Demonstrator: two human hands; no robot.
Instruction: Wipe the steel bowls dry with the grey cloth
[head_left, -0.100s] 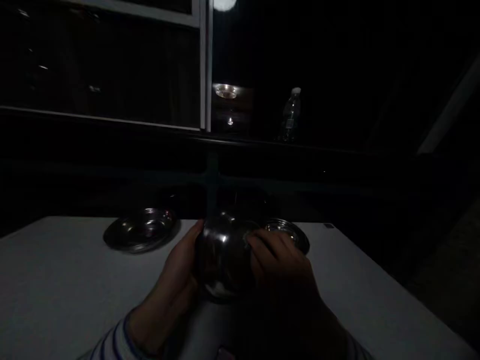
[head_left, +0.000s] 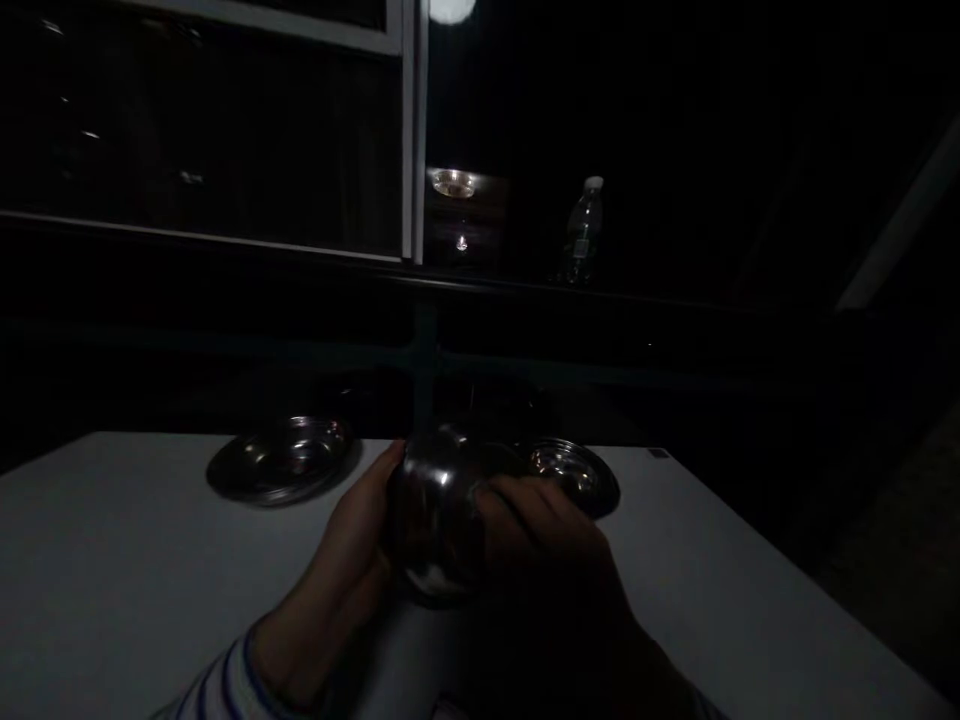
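A shiny metal bowl is held up above the white table, its rounded outer side facing me. My left hand is closed round the bowl's left side, the thumb side up near the rim. My right hand presses its bent fingertips against the bowl's right side. A small pale patch shows at those fingertips; whether it is something held or a reflection is too dark to make out. Deep shadow hides the lower part of the right hand.
On the white table, a wide metal dish stands at the back left and another metal dish at the back right, partly behind my right hand. Past the table, a clear plastic bottle stands on a ledge beside a window frame.
My right hand has slid a little left and down across the bowl's surface. My left hand and the bowl have barely shifted.
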